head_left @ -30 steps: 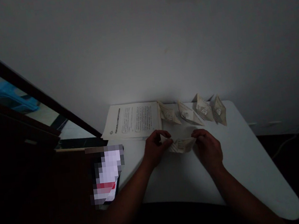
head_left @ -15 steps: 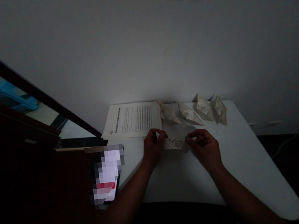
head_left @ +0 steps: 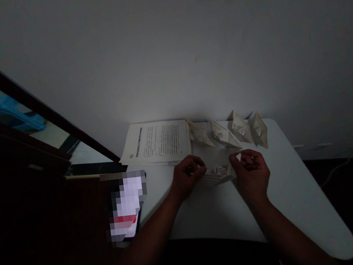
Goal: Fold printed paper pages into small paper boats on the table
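Observation:
Between my hands is a paper boat (head_left: 219,175) folded from printed paper, held just above the white table. My left hand (head_left: 188,176) pinches its left end with closed fingers. The right end is pinched by my right hand (head_left: 252,170), and a pale paper tip sticks up between thumb and finger. Beyond my hands, several more folded paper boats stand in a row along the wall, among them one at the left (head_left: 199,134), one beside it (head_left: 224,133) and one at the right end (head_left: 259,130).
An open book (head_left: 161,140) with printed pages lies at the table's back left. A phone (head_left: 129,208) with a lit, blurred screen rests at the left edge. The white table (head_left: 305,203) has a rounded right corner. A blue plastic object (head_left: 11,113) shows in a mirror-like panel.
My hands have shifted right and spread slightly apart, pulling the paper boat wider. Its middle peak and sides now show more fully. The row of boats and the book have stayed put.

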Tool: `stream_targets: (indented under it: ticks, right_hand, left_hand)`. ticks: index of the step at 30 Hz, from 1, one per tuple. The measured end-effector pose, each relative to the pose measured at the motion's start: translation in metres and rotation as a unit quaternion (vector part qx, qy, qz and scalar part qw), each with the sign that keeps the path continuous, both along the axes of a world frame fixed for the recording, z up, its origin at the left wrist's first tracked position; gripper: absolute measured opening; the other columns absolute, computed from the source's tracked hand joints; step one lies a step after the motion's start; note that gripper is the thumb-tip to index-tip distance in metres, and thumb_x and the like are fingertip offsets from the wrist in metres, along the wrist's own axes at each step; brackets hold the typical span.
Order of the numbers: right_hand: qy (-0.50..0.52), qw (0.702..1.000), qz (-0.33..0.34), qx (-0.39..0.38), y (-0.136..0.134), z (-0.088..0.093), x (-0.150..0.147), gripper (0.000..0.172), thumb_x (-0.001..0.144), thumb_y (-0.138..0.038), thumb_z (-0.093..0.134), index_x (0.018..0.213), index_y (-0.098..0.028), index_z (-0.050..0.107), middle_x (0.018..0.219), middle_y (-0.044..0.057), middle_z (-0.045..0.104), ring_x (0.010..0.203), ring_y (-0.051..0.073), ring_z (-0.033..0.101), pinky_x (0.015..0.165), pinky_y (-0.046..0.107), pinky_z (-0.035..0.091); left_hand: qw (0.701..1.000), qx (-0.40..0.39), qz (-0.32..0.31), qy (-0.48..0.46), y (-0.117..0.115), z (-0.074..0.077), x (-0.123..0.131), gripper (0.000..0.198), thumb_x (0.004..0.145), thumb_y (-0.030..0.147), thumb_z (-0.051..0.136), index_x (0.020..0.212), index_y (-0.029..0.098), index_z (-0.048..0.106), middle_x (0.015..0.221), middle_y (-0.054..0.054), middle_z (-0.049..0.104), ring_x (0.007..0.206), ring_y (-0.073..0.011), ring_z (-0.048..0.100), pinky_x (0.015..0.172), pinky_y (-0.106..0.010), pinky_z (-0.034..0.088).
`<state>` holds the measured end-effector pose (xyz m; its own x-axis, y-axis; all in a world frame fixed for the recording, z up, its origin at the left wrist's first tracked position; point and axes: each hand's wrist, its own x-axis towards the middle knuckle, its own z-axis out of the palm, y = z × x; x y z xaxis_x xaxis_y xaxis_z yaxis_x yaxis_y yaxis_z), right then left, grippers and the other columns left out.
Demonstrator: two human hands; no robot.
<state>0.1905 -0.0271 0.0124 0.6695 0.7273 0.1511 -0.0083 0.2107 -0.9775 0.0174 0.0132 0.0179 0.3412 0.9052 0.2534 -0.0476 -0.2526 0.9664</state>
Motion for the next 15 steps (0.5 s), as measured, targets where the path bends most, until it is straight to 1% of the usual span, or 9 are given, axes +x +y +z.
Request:
stream_targets:
  ticks: [3,5,7,9,12,15]
  right_hand:
    - [-0.008,0.999,-0.030,0.010,-0.0007,-0.0010,0.0011,0.034,0.065,-0.029,0.076,0.088,-0.018,0.054,0.064,-0.004,0.056,0.054,0.008,0.052,0.052,0.019,0.041]
    - [-0.019,0.998,-0.052,0.017,-0.0009,-0.0015,0.0017,0.032,0.066,-0.030,0.075,0.086,-0.017,0.055,0.064,-0.005,0.054,0.053,0.007,0.050,0.051,0.019,0.040]
    - [-0.029,0.997,-0.070,0.022,-0.0010,-0.0016,0.0022,0.029,0.067,-0.031,0.075,0.084,-0.017,0.055,0.062,-0.005,0.053,0.052,0.007,0.048,0.050,0.018,0.038]
    - [-0.041,0.996,-0.080,0.024,-0.0009,-0.0011,0.0022,0.028,0.068,-0.030,0.074,0.082,-0.017,0.055,0.062,-0.005,0.051,0.052,0.007,0.046,0.049,0.019,0.037]
    - [-0.056,0.993,-0.095,0.034,-0.0007,0.0008,0.0015,0.026,0.069,-0.028,0.074,0.081,-0.017,0.054,0.065,-0.004,0.053,0.055,0.008,0.047,0.053,0.020,0.039]
    - [-0.060,0.991,-0.109,0.040,0.0001,0.0019,0.0008,0.023,0.070,-0.027,0.072,0.080,-0.017,0.054,0.069,-0.003,0.055,0.057,0.008,0.047,0.055,0.021,0.040]
  left_hand:
    - [0.999,-0.016,-0.039,0.020,-0.0035,0.0020,0.0020,0.036,0.068,0.029,0.071,0.055,0.016,0.040,0.090,-0.009,0.063,0.079,-0.0154,0.059,0.067,-0.026,0.044]
    - [0.996,-0.045,-0.064,0.041,-0.0056,0.0031,0.0039,0.041,0.064,0.029,0.074,0.053,0.017,0.036,0.095,-0.010,0.066,0.081,-0.0168,0.061,0.068,-0.027,0.046]
    - [0.992,-0.074,-0.080,0.070,-0.0070,0.0037,0.0052,0.044,0.062,0.029,0.075,0.051,0.017,0.034,0.097,-0.010,0.068,0.079,-0.0165,0.062,0.068,-0.027,0.046]
    - [0.987,-0.090,-0.082,0.103,-0.0076,0.0037,0.0054,0.043,0.063,0.030,0.074,0.050,0.016,0.035,0.091,-0.008,0.070,0.076,-0.0157,0.062,0.066,-0.026,0.046]
    - [0.982,-0.093,-0.077,0.148,-0.0080,0.0029,0.0044,0.035,0.063,0.030,0.074,0.051,0.015,0.044,0.079,-0.004,0.070,0.067,-0.0142,0.061,0.058,-0.024,0.044]
    - [0.979,-0.090,-0.080,0.163,-0.0087,0.0015,0.0032,0.030,0.063,0.031,0.074,0.053,0.014,0.050,0.074,-0.003,0.070,0.060,-0.0125,0.059,0.053,-0.023,0.043]
